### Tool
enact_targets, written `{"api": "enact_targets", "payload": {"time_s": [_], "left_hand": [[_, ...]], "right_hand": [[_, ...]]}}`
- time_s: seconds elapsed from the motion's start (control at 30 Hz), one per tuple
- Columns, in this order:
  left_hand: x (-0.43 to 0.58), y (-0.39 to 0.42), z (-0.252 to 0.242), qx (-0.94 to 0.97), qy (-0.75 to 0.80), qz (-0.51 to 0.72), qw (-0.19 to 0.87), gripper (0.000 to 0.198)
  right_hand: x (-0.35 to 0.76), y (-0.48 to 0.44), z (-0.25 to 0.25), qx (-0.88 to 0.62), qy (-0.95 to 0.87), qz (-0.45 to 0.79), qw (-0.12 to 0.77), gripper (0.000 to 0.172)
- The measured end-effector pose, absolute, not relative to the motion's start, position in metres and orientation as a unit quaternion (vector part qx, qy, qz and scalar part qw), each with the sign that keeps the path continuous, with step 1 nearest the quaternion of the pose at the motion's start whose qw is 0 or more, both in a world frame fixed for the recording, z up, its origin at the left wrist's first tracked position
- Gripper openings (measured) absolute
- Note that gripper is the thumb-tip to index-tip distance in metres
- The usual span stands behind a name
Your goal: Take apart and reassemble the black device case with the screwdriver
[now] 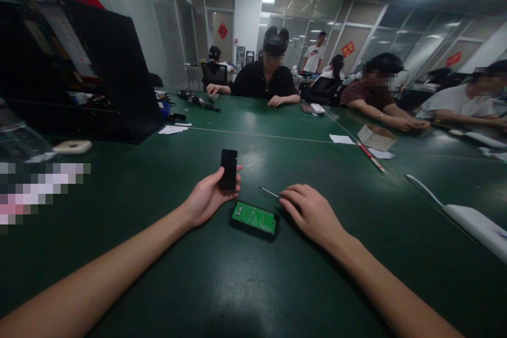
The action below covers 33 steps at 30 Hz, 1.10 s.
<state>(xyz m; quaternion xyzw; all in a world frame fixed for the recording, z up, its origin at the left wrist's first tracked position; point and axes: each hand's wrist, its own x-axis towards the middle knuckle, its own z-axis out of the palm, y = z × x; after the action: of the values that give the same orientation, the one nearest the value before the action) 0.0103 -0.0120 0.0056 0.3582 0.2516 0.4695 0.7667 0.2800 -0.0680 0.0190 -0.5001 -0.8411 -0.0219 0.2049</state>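
Observation:
My left hand [209, 190] grips a flat black rectangular cover [228, 169] and holds it tilted up above the table, thumb on its near face. Between my hands, a black case [253, 229] lies on the green tabletop, with a green circuit board [254, 216] facing up inside it. My right hand [311, 211] rests low over the table, right of the case, fingers curled around a screwdriver. The thin metal shaft of this screwdriver [269, 191] sticks out to the left from the fingertips; its handle is hidden under the hand.
A large black open-fronted box [134, 79] stands at the left. To the right are a small cardboard box [376, 137], a red-and-white stick [371, 157], a paper [341, 139] and a white object [475, 224]. Several people sit around the table's far and right sides.

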Motion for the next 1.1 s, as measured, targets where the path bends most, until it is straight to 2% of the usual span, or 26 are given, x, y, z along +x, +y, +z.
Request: {"api": "enact_targets", "payload": {"time_s": [0.1,0.2,0.27,0.37,0.47,0.67,0.77,0.9,1.1], "left_hand": [[0.009,-0.01,0.005,0.332,0.26,0.471,0.775,0.038],[0.009,-0.01,0.006,0.326,0.259,0.471,0.778,0.038],[0.009,-0.011,0.007,0.324,0.255,0.469,0.781,0.038],[0.01,-0.011,0.008,0.322,0.251,0.474,0.78,0.04],[0.009,-0.011,0.009,0.325,0.246,0.479,0.777,0.042],[0.011,-0.021,0.02,0.33,0.222,0.469,0.789,0.039],[0.016,-0.031,0.024,0.376,0.224,0.492,0.752,0.035],[0.022,-0.042,0.018,0.489,0.217,0.489,0.689,0.042],[0.018,-0.042,0.01,0.582,0.212,0.469,0.63,0.04]], "right_hand": [[0.273,-0.079,0.025,-0.439,-0.862,0.031,0.252,0.039],[0.26,-0.092,0.027,-0.409,-0.881,0.054,0.231,0.071],[0.251,-0.098,0.025,-0.415,-0.883,0.063,0.208,0.076],[0.242,-0.101,0.02,-0.448,-0.868,0.079,0.2,0.069],[0.24,-0.099,0.015,-0.46,-0.852,0.1,0.229,0.059],[0.249,-0.097,0.017,-0.396,-0.821,0.083,0.403,0.04],[0.253,-0.098,0.02,-0.355,-0.816,0.041,0.455,0.04],[0.257,-0.098,0.021,-0.33,-0.827,-0.008,0.455,0.044],[0.26,-0.096,0.02,-0.329,-0.843,-0.03,0.424,0.04]]}}
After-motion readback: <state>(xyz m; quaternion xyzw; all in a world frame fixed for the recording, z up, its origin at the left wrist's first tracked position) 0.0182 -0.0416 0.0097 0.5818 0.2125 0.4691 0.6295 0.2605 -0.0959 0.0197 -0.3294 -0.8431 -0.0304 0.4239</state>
